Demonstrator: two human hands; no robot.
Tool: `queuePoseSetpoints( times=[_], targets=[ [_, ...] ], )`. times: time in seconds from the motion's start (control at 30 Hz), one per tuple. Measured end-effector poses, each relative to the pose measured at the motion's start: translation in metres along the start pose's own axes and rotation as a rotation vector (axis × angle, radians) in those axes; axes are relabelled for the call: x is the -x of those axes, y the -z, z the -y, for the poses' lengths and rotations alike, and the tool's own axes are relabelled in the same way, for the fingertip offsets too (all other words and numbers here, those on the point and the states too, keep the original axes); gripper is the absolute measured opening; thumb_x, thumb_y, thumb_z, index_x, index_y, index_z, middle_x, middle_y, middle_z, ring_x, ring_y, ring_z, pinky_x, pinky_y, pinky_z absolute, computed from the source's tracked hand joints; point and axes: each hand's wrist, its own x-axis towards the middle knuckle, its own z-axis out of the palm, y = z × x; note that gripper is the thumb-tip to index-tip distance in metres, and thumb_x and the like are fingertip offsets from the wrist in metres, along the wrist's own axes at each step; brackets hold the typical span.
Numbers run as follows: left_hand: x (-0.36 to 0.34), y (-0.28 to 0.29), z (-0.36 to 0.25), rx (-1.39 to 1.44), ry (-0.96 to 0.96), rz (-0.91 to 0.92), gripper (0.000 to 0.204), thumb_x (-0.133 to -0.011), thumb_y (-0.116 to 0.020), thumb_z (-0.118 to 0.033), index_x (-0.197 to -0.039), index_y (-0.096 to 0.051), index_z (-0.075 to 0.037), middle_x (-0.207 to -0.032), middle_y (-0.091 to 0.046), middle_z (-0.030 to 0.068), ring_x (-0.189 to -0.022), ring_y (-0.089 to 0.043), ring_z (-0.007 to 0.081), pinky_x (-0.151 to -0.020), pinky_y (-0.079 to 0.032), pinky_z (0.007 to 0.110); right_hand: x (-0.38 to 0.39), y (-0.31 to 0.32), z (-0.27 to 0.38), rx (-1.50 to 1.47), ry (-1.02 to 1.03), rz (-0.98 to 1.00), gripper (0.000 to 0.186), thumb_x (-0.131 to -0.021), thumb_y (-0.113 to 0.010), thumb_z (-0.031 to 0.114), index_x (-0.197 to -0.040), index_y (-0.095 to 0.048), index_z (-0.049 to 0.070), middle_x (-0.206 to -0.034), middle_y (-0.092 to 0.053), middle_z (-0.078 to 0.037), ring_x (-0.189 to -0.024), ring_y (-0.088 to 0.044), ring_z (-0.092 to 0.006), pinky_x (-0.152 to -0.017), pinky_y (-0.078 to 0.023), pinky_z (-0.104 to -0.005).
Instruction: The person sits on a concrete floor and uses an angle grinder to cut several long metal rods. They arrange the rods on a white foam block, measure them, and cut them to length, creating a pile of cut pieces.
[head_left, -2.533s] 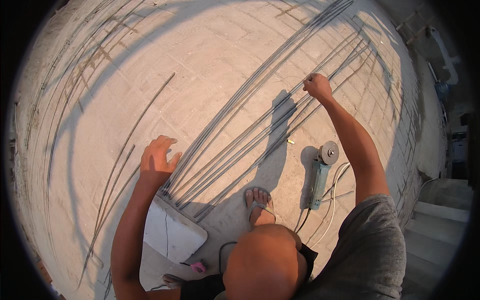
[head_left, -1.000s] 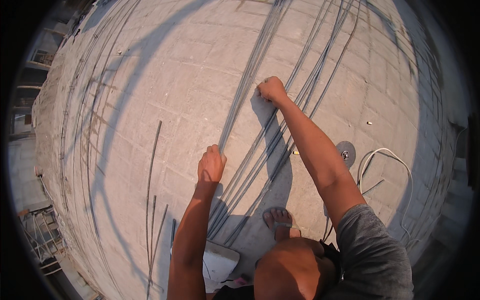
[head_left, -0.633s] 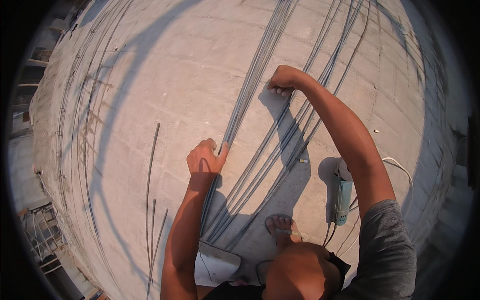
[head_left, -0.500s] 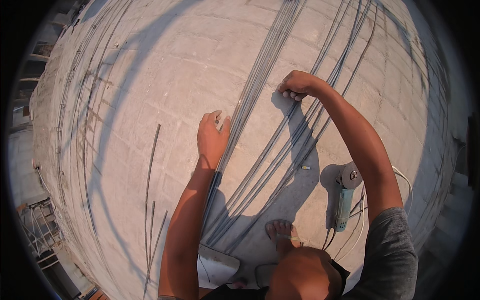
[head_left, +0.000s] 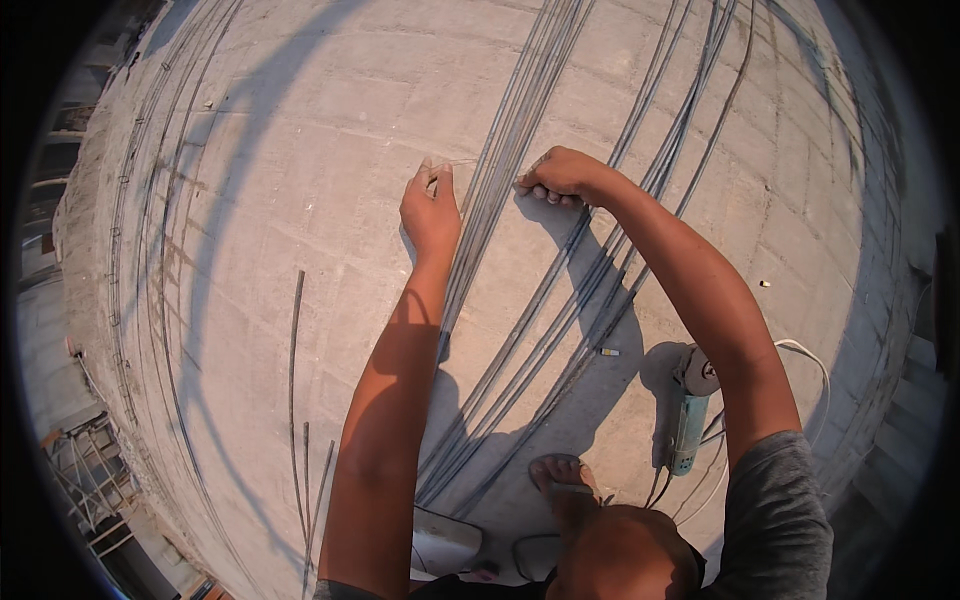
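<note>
My left hand [head_left: 432, 212] is beside the left edge of a long bundle of steel rods [head_left: 497, 165]. Its thumb and fingers are pinched together, and what looks like a thin wire [head_left: 462, 161] runs from the fingertips toward the bundle. Across the bundle, my right hand [head_left: 560, 178] is closed with its fingers curled under. Whatever it grips is too small or hidden to make out. Under my right wrist and forearm pass more loose rods [head_left: 540, 305], lying at a slant on the pale concrete floor.
An angle grinder [head_left: 688, 430] with a white cord [head_left: 822, 375] lies to the right, near my elbow. Short rods [head_left: 297, 370] lie at the left. A small packet-like piece [head_left: 610, 352] sits by the loose rods. My foot [head_left: 563, 475] shows near the lower edge.
My left hand has moved forward along the bundle, and its fingers have come together. The right hand has shifted left, closer to the bundle.
</note>
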Motion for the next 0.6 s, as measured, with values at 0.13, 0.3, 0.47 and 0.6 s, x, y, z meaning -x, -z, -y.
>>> queuePoseSetpoints(
  times=[0.13, 0.3, 0.47, 0.6],
  targets=[
    [-0.009, 0.005, -0.016, 0.108, 0.12, 0.129, 0.037, -0.105, -0.067, -0.028, -0.124, -0.076, 0.002, -0.107, -0.079, 0.0152, -0.102, -0.071, 0.0236, -0.094, -0.053, 0.037, 0.021, 0.001, 0.006, -0.123, 0.046, 0.011, 0.019, -0.097, -0.064, 0.014, -0.102, -0.076, 0.0, -0.086, -0.075, -0.011, -0.065, -0.069, -0.0191, -0.057, -0.057, -0.0319],
    [-0.006, 0.002, -0.022, 0.214, 0.088, 0.081, 0.034, -0.103, -0.07, -0.028, -0.114, -0.079, 0.003, -0.086, -0.075, 0.0122, -0.079, -0.064, 0.0161, -0.076, -0.051, 0.034, 0.047, 0.025, -0.011, -0.445, 0.342, 0.052, 0.028, -0.1, -0.056, 0.011, -0.117, -0.07, -0.006, -0.108, -0.078, -0.02, -0.092, -0.079, -0.0268, -0.082, -0.066, -0.0369],
    [0.001, 0.005, -0.031, 0.202, 0.039, 0.14, 0.035, -0.101, -0.075, -0.028, -0.113, -0.078, 0.005, -0.086, -0.074, 0.0084, -0.082, -0.064, 0.0123, -0.079, -0.051, 0.029, 0.048, 0.02, -0.006, 0.044, 0.596, -0.064, 0.025, -0.103, -0.065, 0.017, -0.115, -0.072, -0.004, -0.098, -0.078, -0.015, -0.086, -0.077, -0.0207, -0.074, -0.062, -0.0335],
    [0.003, 0.008, -0.043, 0.154, -0.04, 0.208, 0.031, -0.101, -0.075, -0.025, -0.109, -0.08, 0.004, -0.08, -0.073, 0.0062, -0.075, -0.064, 0.0115, -0.073, -0.052, 0.028, 0.044, 0.01, 0.01, 0.127, 0.633, -0.167, 0.027, -0.103, -0.071, 0.026, -0.115, -0.077, 0.002, -0.094, -0.077, -0.009, -0.082, -0.075, -0.0167, -0.07, -0.06, -0.0324]
  ],
)
